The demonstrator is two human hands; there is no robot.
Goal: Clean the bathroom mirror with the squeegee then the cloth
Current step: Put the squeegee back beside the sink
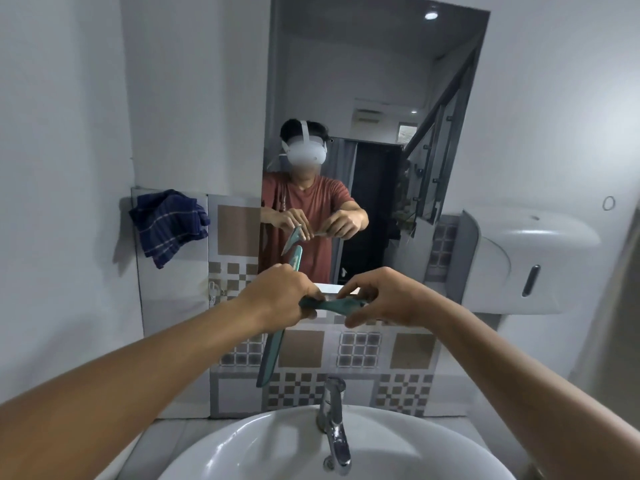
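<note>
Left fingers (309,293), right fingers (358,287) clasp squeegee (334,304).

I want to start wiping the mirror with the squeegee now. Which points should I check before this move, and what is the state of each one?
1. Grip on the squeegee: ok. The left hand holds it near the blade and the right hand holds the handle end.
2. Blade flat on the mirror: not ok. The blade is mostly below the glass, in front of the tiles.
3. Blade level for a stroke: not ok. It stands steeply tilted.
4. Cloth ready for the second step: ok. It hangs left of the mirror.
5. Blade edge clean: cannot tell.
6. Glass wet: cannot tell.
</note>
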